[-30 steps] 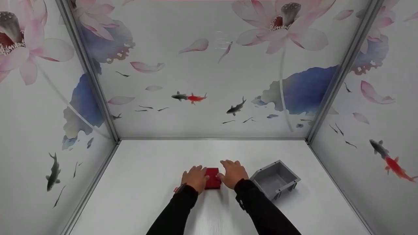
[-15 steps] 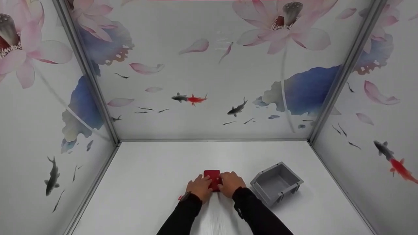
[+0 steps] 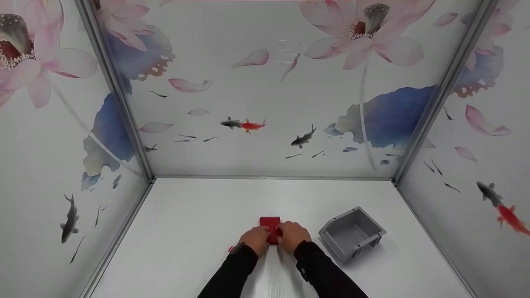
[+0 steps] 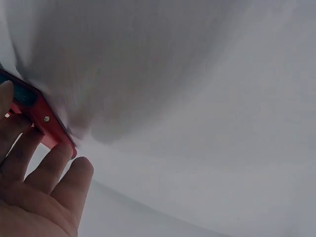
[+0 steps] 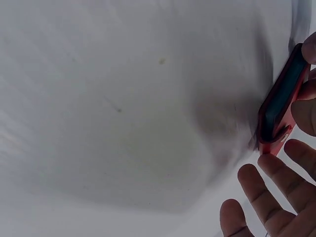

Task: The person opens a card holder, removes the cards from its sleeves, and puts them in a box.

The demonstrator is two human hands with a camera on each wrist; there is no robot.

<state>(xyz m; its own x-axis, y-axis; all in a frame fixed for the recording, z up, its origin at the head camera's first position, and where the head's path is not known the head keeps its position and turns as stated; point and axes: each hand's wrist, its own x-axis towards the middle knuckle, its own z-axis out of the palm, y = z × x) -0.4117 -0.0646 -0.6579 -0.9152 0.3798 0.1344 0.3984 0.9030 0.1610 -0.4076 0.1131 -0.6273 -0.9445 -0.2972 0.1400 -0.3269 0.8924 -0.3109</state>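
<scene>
A small red wallet (image 3: 270, 222) lies on the white table in the head view, with both hands on it. My left hand (image 3: 254, 240) pinches its left side; in the left wrist view, the thumb and curled fingers meet the wallet (image 4: 55, 129) beside a round metal snap (image 4: 46, 119). On the other side, my right hand (image 3: 295, 236) grips the right edge with bent fingers. A teal lining (image 5: 284, 96) shows along the wallet's end in the right wrist view, where the outer fingers spread loosely. Whether the snap is fastened, I cannot tell.
To the right of the right hand stands a grey plastic bin (image 3: 352, 234), its open top facing up. White panels printed with lotus flowers and fish (image 3: 250, 125) enclose the table (image 3: 198, 207) at the back and both sides.
Both hands have come in closer to the wallet, from spread fingers a second ago to bent fingers on its edges. The wallet and bin stay in nearly the same place.
</scene>
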